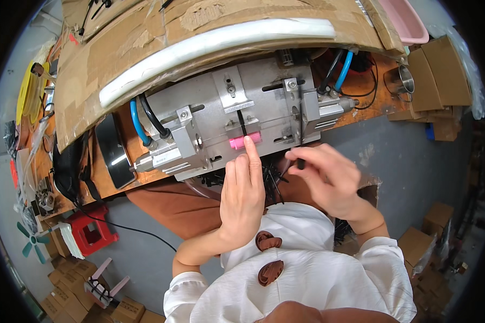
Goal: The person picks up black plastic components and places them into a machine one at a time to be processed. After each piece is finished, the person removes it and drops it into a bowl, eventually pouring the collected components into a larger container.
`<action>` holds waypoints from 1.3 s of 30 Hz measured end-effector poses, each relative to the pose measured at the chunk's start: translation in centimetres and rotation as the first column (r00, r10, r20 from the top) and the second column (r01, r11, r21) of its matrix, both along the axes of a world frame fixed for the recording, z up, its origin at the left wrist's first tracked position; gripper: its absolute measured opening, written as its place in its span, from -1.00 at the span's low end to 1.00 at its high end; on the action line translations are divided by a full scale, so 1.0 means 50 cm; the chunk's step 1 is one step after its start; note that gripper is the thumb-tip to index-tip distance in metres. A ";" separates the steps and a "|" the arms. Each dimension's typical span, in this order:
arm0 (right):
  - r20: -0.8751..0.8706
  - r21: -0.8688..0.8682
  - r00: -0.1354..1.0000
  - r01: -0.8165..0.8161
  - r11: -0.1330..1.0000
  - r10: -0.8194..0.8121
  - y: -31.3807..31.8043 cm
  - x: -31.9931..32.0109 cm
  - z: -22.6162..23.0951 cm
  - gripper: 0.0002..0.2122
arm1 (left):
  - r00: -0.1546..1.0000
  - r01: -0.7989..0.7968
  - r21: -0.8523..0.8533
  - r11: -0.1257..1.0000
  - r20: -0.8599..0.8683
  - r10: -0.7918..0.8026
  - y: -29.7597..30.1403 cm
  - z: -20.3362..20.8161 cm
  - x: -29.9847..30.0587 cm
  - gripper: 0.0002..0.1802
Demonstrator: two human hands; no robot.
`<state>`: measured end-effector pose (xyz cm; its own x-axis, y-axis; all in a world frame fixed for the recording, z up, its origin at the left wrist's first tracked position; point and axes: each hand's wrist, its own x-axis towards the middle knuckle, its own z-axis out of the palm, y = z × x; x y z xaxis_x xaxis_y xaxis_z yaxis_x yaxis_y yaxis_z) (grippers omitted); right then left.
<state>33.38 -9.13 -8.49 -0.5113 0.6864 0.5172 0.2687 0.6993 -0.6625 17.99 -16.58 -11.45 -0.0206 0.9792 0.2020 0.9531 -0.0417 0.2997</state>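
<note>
My left hand (241,196) reaches over the near edge of a grey metal fixture (164,116). Its index finger is stretched out, the tip on a small bright pink cylindrical piece (239,142); the other fingers bend loosely. A thin black rod (243,123) runs from the fixture's centre bracket down to the pink piece. To the right, my right hand (331,173) is closed in a pinch on a small black part (300,163), just off the fixture's front edge; most of that part is hidden. Below, a bunch of thin black rods (275,180) lies over my lap, partly covered by my hands.
Metal cylinders with blue hoses (139,123) and black hoses flank the fixture. A cardboard cover with a white foam strip (215,51) overhangs behind. On the wooden bench lie a phone (115,151) and a metal cup (399,81). A red stool (91,231) stands at lower left.
</note>
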 end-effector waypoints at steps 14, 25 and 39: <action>0.220 0.113 0.976 -0.021 0.993 -0.005 -0.029 -0.083 -0.092 -0.39 | 0.957 -0.171 0.102 0.980 0.254 0.141 -0.077 0.030 -0.028 -0.13; 0.329 0.014 0.944 -0.041 0.999 0.034 -0.021 -0.070 -0.052 -0.38 | 0.930 -0.100 -0.019 0.995 0.354 0.101 -0.097 0.034 -0.080 -0.17; 0.593 -0.212 0.792 -0.018 0.977 0.143 -0.097 -0.044 -0.432 -0.13 | 0.808 -0.433 -0.115 0.894 0.391 0.441 -0.081 -0.367 -0.193 -0.61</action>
<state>31.16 -14.00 -30.07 -0.7327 0.6788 -0.0475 0.6047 0.6174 -0.5032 8.32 -20.62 -29.79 -0.5214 0.8509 0.0639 0.6678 0.3603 0.6513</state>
